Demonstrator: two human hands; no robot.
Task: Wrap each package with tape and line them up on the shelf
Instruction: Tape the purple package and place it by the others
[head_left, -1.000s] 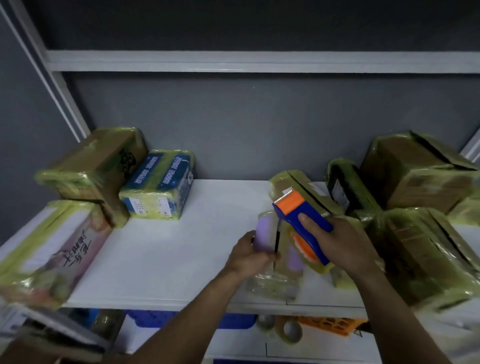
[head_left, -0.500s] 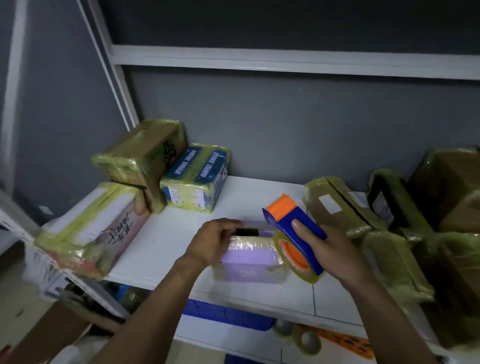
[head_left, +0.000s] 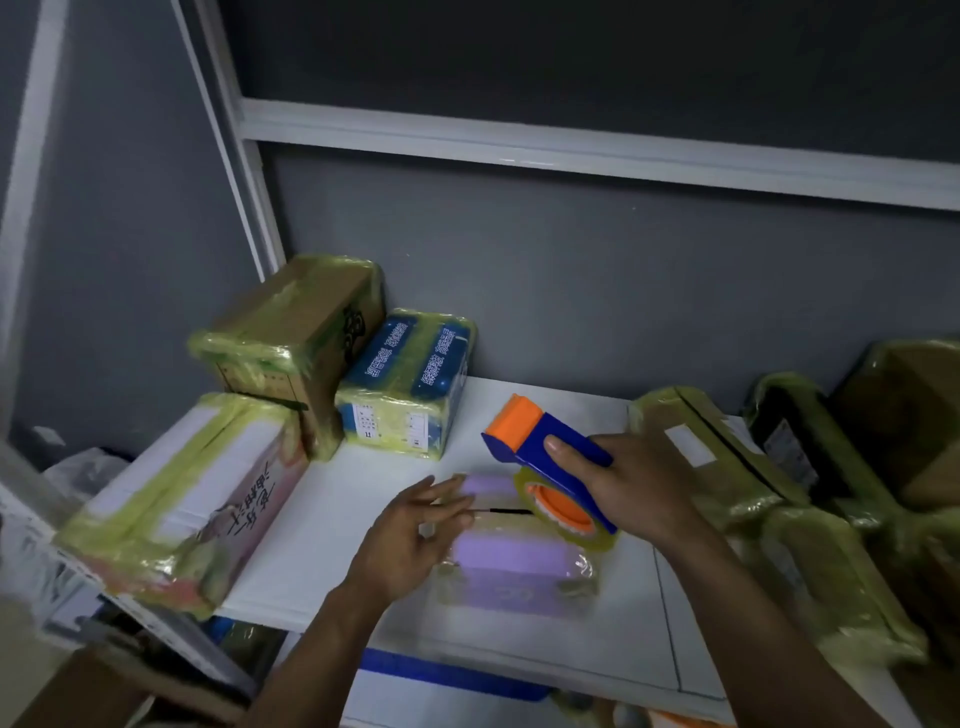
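Observation:
A purple package (head_left: 511, 569) wrapped in clear tape lies flat on the white shelf (head_left: 317, 540), near its front edge. My left hand (head_left: 410, 535) is at the package's left end with fingers spread and relaxed, holding nothing. My right hand (head_left: 631, 483) grips a blue and orange tape dispenser (head_left: 545, 457) just above the package's far right corner. The dispenser's yellowish tape roll (head_left: 563, 514) sits against the package top.
Wrapped packages stand at the left: a brown box (head_left: 291, 332), a blue box (head_left: 410, 384) and a white-pink box (head_left: 187, 499). More wrapped packages (head_left: 701, 452) crowd the right side. A grey wall is behind, with a white upper shelf rail (head_left: 571, 156). A blue bin (head_left: 447, 675) sits below.
The view has shifted right and closer. My left hand has let go of the purple package and opened its fingers. My right hand still holds the dispenser over the package.

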